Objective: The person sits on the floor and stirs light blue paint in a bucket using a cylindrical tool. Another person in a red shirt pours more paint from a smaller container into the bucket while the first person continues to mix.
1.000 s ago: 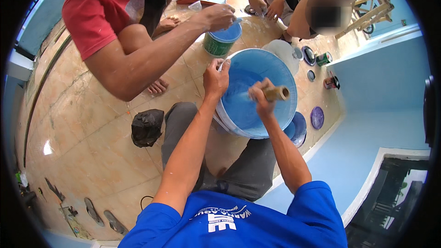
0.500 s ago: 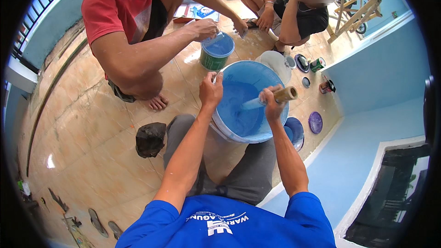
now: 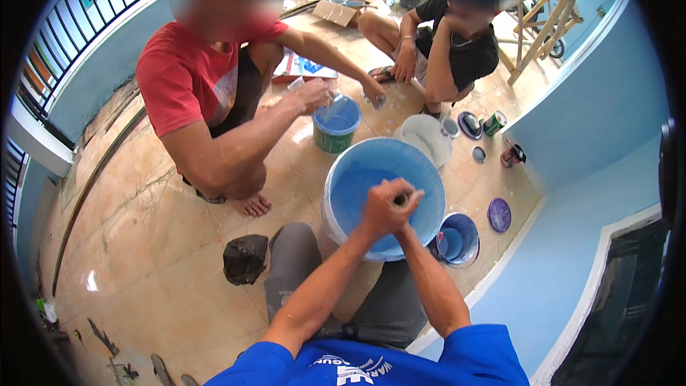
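A large white bucket [image 3: 431,164] of blue paint [image 3: 357,184] stands between my knees. Over it I grip an upright bamboo stick [image 3: 401,200], seen nearly end-on. My left hand [image 3: 381,207] is wrapped round the stick near its top. Close against it, my right hand [image 3: 410,209] is closed on the same stick, partly hidden behind the left. The stick's lower part is hidden by my hands.
A person in red squats at left, one hand over a green paint bucket [image 3: 333,141]. Another person in black crouches opposite. A dark blue bucket [image 3: 468,241], purple lid [image 3: 499,214] and cans [image 3: 494,123] stand at right. A black bag [image 3: 245,259] lies beside my left leg.
My left hand has left the bucket's rim and joined my right hand on the stick. The stick now stands more upright and nearer the bucket's middle. The view has tilted up.
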Demonstrator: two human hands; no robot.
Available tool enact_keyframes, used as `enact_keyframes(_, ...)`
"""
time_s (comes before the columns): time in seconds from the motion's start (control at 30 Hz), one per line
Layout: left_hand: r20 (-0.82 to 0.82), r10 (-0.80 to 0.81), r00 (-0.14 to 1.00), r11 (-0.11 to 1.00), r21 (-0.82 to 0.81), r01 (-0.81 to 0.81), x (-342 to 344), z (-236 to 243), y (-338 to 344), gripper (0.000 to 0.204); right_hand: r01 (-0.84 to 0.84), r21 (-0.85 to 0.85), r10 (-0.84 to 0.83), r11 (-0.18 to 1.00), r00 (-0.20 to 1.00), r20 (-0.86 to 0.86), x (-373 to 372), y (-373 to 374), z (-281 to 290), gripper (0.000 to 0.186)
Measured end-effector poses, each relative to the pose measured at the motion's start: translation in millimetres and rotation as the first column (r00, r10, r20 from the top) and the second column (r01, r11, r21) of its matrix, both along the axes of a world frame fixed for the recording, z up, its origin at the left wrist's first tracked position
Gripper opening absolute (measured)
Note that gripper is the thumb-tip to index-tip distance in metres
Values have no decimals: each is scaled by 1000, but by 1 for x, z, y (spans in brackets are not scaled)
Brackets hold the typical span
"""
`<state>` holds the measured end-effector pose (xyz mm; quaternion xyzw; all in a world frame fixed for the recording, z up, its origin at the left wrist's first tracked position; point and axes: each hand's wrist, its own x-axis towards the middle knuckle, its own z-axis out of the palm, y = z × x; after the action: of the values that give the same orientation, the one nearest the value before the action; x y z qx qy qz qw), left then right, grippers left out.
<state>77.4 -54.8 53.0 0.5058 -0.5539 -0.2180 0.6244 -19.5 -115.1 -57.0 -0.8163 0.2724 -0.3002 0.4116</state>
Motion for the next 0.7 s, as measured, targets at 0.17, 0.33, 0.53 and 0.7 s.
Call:
enact_keyframes(0.17, -124, 13, 992, 1000, 5, -12, -11, 0, 9, 17, 40, 50, -37, 998, 998, -55, -13, 25, 8, 20)
enact_keyframes(0.33, -318, 20, 948, 997, 75, 4, 3, 15, 20, 20, 81, 46, -78, 996, 995, -63, -10, 36, 11, 21)
enact_keyframes(0.53, -203, -77, 976, 993, -101, 58, 27, 18, 23, 20, 131, -36, -132, 991, 991, -34, 9, 18, 14, 22)
enact_keyframes(0.7, -118, -101, 988, 993, -65, 94, 40, 1, -6, 25, 160, -92, -163, 983, 986, -28, 30, -13, 14, 23)
